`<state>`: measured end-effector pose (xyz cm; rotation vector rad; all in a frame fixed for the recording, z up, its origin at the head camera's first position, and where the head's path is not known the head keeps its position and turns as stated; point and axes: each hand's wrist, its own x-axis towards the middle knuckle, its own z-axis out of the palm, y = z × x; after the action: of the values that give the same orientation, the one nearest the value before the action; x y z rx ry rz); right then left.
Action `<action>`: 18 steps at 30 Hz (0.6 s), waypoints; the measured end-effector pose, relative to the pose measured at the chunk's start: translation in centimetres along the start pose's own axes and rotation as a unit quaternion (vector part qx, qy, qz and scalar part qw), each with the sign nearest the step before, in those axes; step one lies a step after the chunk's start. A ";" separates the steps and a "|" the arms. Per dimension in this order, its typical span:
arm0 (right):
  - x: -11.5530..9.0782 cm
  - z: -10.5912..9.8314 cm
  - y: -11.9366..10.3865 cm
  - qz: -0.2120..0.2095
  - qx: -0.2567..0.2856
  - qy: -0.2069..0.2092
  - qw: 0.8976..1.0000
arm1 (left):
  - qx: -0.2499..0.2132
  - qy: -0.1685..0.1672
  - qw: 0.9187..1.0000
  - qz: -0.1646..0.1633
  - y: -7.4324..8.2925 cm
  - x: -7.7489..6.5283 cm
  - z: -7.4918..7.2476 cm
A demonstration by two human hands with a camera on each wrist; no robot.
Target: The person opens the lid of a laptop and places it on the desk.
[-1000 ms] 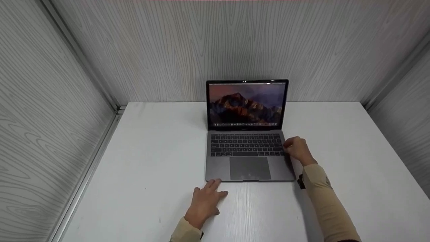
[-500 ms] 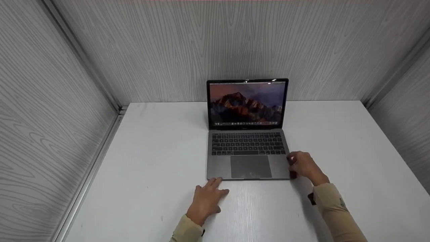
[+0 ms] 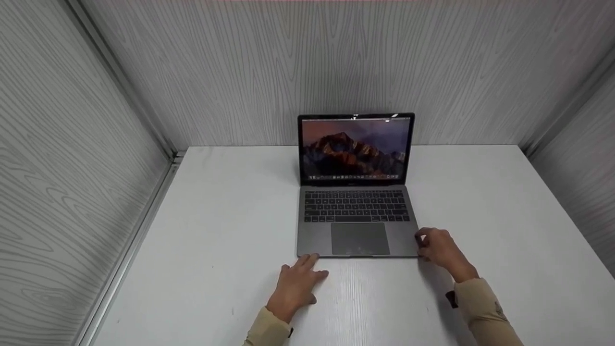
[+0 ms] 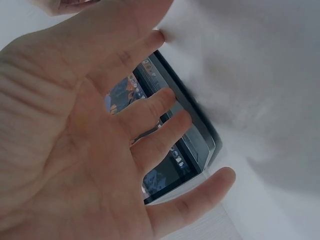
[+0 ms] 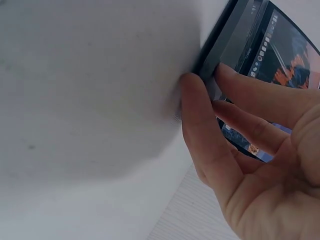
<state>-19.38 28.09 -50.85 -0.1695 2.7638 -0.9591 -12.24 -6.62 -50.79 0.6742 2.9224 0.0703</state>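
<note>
Centrally on the white worktop (image 3: 230,230) sits the open laptop (image 3: 355,211): left hand (image 3: 298,283) flat, fingers spread, touching its front-left corner; right hand (image 3: 439,247) fingers curled against its front-right edge.

overhead head view, close wrist views

Open laptop (image 3: 355,211) directly ahead of both hands, upright screen (image 3: 355,146) blocking reach to back wall (image 3: 307,72) between them. Left hand (image 3: 298,286) at front left corner, right hand (image 3: 439,247) against front right corner. Bare counter (image 3: 226,216) wide open left of left hand, also right of right hand. Side walls (image 3: 72,168) bound outer reach.
</note>
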 end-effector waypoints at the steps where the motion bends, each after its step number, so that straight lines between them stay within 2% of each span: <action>1: 0.0 0.0 0.0 0.000 0.000 0.000 1.000 | -0.005 -0.001 1.000 -0.002 0.0 0.0 0.0; 8: 0.1 -0.1 0.3 0.000 -0.002 0.004 1.000 | -0.023 0.002 1.000 -0.006 0.1 0.1 -0.2; 13: 0.1 -0.3 0.2 -0.004 0.000 0.005 1.000 | -0.012 0.016 1.000 0.008 -0.1 0.0 -0.2; 16: 0.0 -0.3 0.2 -0.020 -0.013 0.014 1.000 | 0.000 0.036 0.999 0.031 -0.7 -0.1 -0.2; 18: -0.1 -0.3 0.3 -0.036 -0.032 0.044 0.998 | 0.007 0.071 0.997 0.040 -1.3 -0.1 -0.1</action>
<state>-19.33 28.54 -50.81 -0.2443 2.8898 -0.9165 -12.76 -7.85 -50.80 0.8200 3.0334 0.1098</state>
